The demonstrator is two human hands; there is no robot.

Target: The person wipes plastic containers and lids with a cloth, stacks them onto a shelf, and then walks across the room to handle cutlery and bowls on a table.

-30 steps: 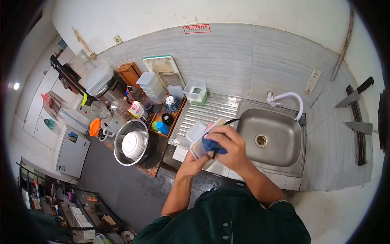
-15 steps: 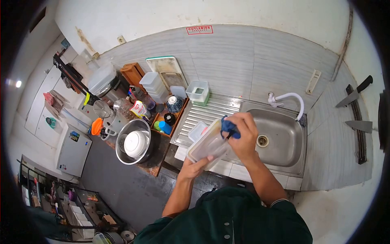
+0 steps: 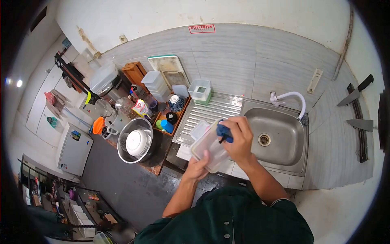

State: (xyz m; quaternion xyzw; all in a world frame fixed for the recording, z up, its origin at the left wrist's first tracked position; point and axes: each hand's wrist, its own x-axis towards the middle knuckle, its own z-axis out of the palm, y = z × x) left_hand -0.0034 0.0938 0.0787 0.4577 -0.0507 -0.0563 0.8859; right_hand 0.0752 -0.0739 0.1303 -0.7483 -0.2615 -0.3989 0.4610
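Left hand holds container; wall sign reads "CUTLERIES".

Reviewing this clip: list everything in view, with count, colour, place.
Held container: 1, clear, in left hand
Cloth: 1, blue, in right hand
Sink: 1, steel, right of drainboard
Loose tubs: at least 2, clear, on drainboard
Tap: 1, white, behind sink
Knives: 2, steel, right wall
Metal bowl: 1, silver, left side
Inner bowl: 1, white, inside metal bowl
Tray: 1, brown, beside drainboard
Stacked tubs: several, clear, behind tray
Sign: 1, red, back wall
Shelf items: too small to count, mixed, lower left
Shirt: 1, dark green, bottom
Left hand: 1, bare, on container
Right hand: 1, bare, on cloth
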